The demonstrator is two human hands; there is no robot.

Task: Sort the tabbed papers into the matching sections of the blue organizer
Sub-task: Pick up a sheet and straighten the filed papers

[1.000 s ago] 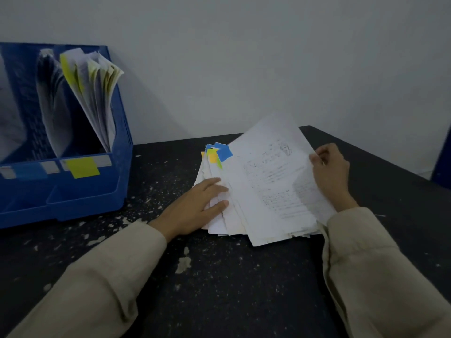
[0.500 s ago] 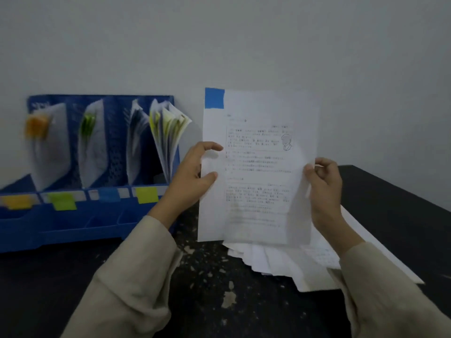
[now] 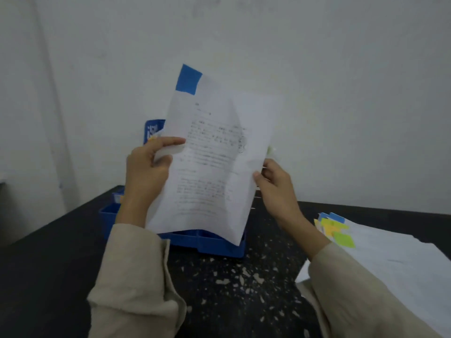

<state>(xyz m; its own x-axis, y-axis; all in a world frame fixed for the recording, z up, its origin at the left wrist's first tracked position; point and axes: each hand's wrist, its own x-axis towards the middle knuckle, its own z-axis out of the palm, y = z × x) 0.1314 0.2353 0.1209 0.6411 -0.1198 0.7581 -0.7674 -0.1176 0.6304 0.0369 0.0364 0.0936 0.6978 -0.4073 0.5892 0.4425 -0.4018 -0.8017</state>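
A white printed sheet (image 3: 214,167) with a blue tab (image 3: 188,79) at its top left corner is held up in the air, tilted and slightly bent. My left hand (image 3: 146,167) pinches its left edge. My right hand (image 3: 275,184) pinches its right edge. Behind the sheet stands the blue organizer (image 3: 207,242); the sheet and my hands hide most of it, including its sections. The stack of remaining tabbed papers (image 3: 390,254) lies on the table at the right, with blue, yellow and green tabs (image 3: 334,228) fanned at its left end.
The table (image 3: 48,264) is black with pale chipped flecks. A white wall rises right behind the organizer. The table's left edge runs diagonally at the far left.
The view has swung left, so the organizer now sits directly behind the held sheet and the paper stack lies far right. The sheet has tilted and bent; both hands still hold it.
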